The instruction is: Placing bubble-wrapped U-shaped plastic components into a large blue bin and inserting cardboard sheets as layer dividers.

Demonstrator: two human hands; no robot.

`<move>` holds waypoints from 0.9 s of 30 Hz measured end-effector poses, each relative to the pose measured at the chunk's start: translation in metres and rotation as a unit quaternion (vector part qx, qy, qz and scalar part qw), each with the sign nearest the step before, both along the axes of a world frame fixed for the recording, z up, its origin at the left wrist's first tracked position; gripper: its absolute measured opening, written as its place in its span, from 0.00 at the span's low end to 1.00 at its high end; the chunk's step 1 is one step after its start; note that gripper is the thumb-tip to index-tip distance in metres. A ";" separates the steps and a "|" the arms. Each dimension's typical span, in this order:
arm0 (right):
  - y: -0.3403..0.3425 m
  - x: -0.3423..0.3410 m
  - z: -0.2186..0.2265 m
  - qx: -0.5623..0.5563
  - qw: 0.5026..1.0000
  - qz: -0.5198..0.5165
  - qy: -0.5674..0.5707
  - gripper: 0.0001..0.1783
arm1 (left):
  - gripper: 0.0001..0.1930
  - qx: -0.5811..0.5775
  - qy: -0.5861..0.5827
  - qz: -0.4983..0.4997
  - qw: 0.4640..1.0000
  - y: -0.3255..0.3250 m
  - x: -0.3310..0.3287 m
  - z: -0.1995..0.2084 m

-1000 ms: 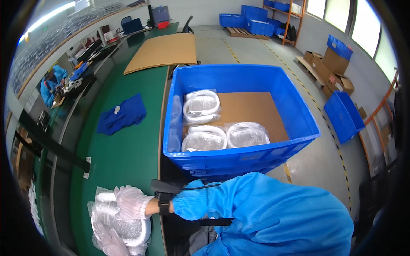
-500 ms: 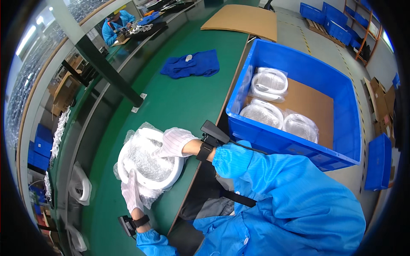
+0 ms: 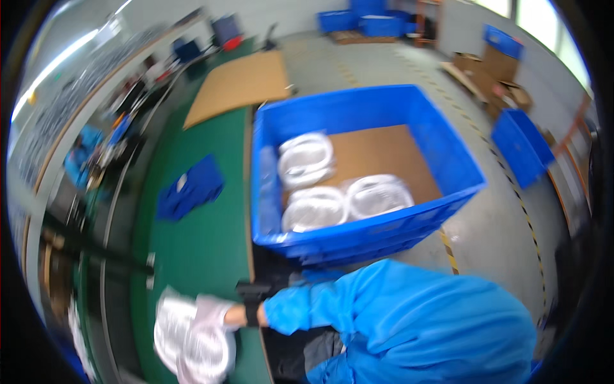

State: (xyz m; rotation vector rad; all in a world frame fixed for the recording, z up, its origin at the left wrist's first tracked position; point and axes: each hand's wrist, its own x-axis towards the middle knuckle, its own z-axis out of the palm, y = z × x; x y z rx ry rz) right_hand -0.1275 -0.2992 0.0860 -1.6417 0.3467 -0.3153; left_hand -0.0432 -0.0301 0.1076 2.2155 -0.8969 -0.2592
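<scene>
A white oval ring-shaped part (image 3: pixel 214 355) in clear bubble wrap is at the lower left, over the green worktop (image 3: pixel 198 256). My right hand (image 3: pixel 210 315), in a whitish glove, is closed on its far right side; motion smears the fingers. My left hand (image 3: pixel 185 370) shows only partly at the lower edge, its gloved thumb lying over the near side of the same part. A black device is strapped to my right wrist.
Right of the worktop stands a large blue bin (image 3: pixel 364 233) with three wrapped white parts (image 3: pixel 307 157) on cardboard. A blue cloth (image 3: pixel 192 189) and a cardboard sheet (image 3: pixel 240 83) lie farther along the worktop. Another person (image 3: pixel 80 157) sits at the far left.
My view has swung right toward the bin, so the worktop and the wrapped part now sit lower in the picture. Both hands remain on the part; the left is now mostly out of view.
</scene>
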 end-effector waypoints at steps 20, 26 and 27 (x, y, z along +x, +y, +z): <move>-0.159 -0.154 0.089 -0.030 0.983 -0.125 -0.131 0.37 | 0.35 -0.225 0.345 -0.040 0.910 -0.196 -0.078 0.053; -0.314 -0.324 0.056 0.049 0.978 -0.186 -0.077 0.33 | 0.25 -0.233 0.512 -0.153 0.812 -0.400 -0.204 0.018; -0.323 -0.361 0.064 0.094 0.973 -0.199 -0.064 0.32 | 0.22 -0.201 0.576 -0.138 0.780 -0.428 -0.222 0.005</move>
